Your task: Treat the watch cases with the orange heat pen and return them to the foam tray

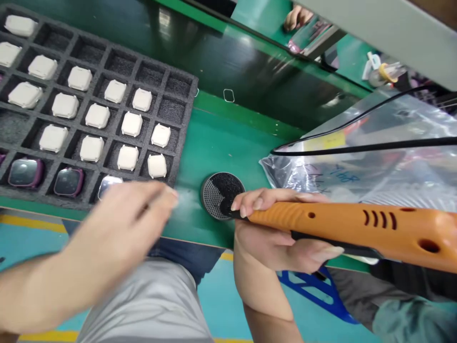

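My right hand (266, 245) is wrapped around an orange electric screwdriver (332, 219), with a finger along its black lever. The tool's dark front end reaches over a round grey dish (217, 188), whose surface is part dotted with holes and part black. Blurred by motion, my left hand (121, 233) hovers at the near edge of a dark foam tray (178, 102), fingers curled together. Whatever it may hold is hidden. Just beyond it, a watch (109, 183) with a shiny face is partly covered. Several cream watch cases (92, 148) and purple watches (69, 182) sit in the tray's pockets.
A clear plastic bag (314, 166) with handwriting lies at the right, crossed by a black cable (357, 149). A thin frame-shaped piece (229, 95) rests at the back of the green bench (214, 138). Another person's hand (298, 18) shows across the bench.
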`<state>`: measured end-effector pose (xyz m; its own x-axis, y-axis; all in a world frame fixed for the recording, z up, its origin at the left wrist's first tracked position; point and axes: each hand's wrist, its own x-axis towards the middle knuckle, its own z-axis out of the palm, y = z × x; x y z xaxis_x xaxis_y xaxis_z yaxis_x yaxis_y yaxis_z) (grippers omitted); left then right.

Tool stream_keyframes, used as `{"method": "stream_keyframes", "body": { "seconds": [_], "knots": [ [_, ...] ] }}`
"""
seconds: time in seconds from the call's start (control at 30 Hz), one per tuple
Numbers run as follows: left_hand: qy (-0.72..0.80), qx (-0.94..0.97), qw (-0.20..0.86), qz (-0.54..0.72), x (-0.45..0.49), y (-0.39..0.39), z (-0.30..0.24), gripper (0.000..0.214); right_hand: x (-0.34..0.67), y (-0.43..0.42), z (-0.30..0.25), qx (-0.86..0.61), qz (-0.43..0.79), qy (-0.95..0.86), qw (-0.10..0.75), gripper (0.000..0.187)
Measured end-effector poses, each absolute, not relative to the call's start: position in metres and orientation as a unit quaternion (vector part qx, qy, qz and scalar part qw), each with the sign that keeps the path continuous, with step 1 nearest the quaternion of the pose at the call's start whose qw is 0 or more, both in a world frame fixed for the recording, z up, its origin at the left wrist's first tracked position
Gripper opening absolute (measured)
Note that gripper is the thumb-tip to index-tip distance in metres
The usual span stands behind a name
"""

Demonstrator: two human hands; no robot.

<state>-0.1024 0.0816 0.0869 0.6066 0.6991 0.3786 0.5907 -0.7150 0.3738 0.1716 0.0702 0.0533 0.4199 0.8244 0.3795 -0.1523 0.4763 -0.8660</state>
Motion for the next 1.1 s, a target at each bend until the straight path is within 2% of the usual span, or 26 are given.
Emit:
{"method": "stream_keyframes", "body": {
  "seconds": [0.1,0.3,0.5,0.7,0.87,1.1],
  "knots": [
    [0.298,0.925,0.089,0.216,-0.055,0.064,0.067,0.031,0.173,0.071,0.050,-0.391,0.329,-0.434,0.742,0.043],
    [0.303,0.928,0.048,0.209,-0.034,0.055,0.030,0.029,0.176,0.059,0.070,-0.409,0.339,-0.439,0.725,0.041],
    [0.288,0.905,0.098,0.298,-0.037,0.050,0.013,0.011,0.172,0.037,0.088,-0.431,0.346,-0.468,0.690,0.069],
    [0.284,0.900,0.113,0.310,-0.036,0.049,0.003,0.014,0.162,0.026,0.081,-0.438,0.344,-0.489,0.671,0.069],
    [0.290,0.896,0.113,0.318,-0.035,0.047,0.001,0.014,0.164,0.017,0.077,-0.447,0.336,-0.497,0.664,0.058],
    [0.292,0.894,0.113,0.321,-0.034,0.048,0.002,0.011,0.162,0.023,0.070,-0.422,0.326,-0.517,0.670,0.064]
  ]
}}
